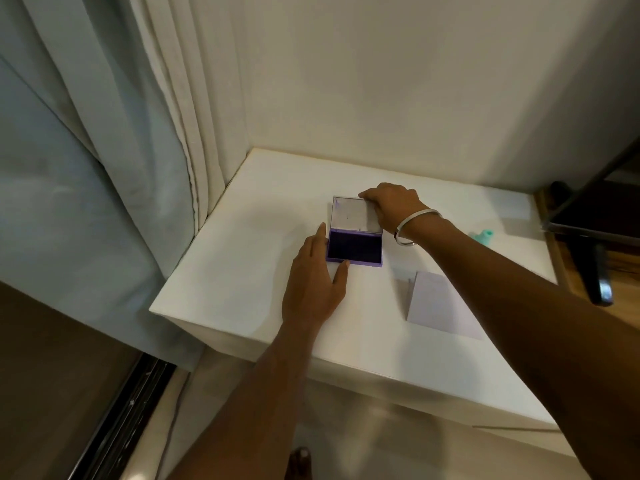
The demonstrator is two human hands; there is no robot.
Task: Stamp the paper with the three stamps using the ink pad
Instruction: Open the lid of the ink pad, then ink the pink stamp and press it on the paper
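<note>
Ink pad [354, 245], centre frame: light, rigid, likely slides. Left hand [313, 278] spread, bracing base; right hand [393, 206] pinching lid [351, 214] edge.

No text, label, brand, number or sign can be read anywhere. The open lid of the ink pad [354, 233], near the middle of the worktop [242, 271], carries only a few faint marks too small to make out. The paper [440, 306] toward the worktop's right side shows a plain face with no print or stamp marks. The green object [483, 234] near the right edge is blurred and shows no lettering.
</note>
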